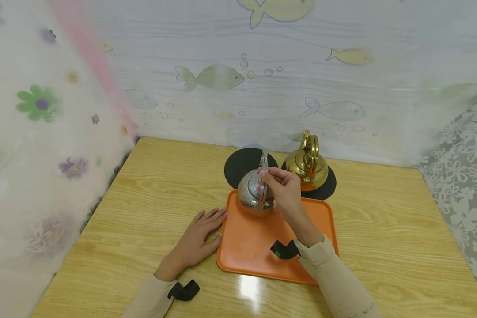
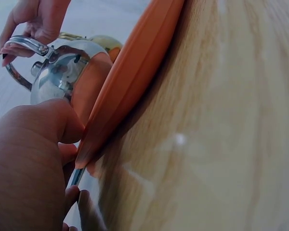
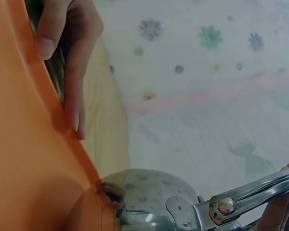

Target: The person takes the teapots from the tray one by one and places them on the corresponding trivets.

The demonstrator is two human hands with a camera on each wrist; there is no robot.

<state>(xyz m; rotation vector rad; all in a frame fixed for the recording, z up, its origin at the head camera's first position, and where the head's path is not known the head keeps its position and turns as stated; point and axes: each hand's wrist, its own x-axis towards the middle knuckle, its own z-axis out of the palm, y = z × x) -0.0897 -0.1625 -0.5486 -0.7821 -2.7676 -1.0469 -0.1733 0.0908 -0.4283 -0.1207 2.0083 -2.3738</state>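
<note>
A silver kettle (image 1: 248,196) sits over the far left part of an orange tray (image 1: 246,251). My right hand (image 1: 289,194) grips the kettle's raised handle between thumb and fingers, and the right wrist view shows the shiny body (image 3: 154,197) close against the tray. Flat beside the tray's left side lies my left hand (image 1: 196,240), fingers extended, fingertips right at the rim. From the left wrist, the thumb also appears against the tray's edge (image 2: 135,72).
Behind the tray, a gold kettle (image 1: 296,165) stands on a black round mat (image 1: 328,187). Another black mat (image 1: 238,165) lies to its left, partly behind the silver kettle. Wooden table (image 1: 151,190) surrounds the tray; a patterned curtain (image 1: 206,115) hangs along the back.
</note>
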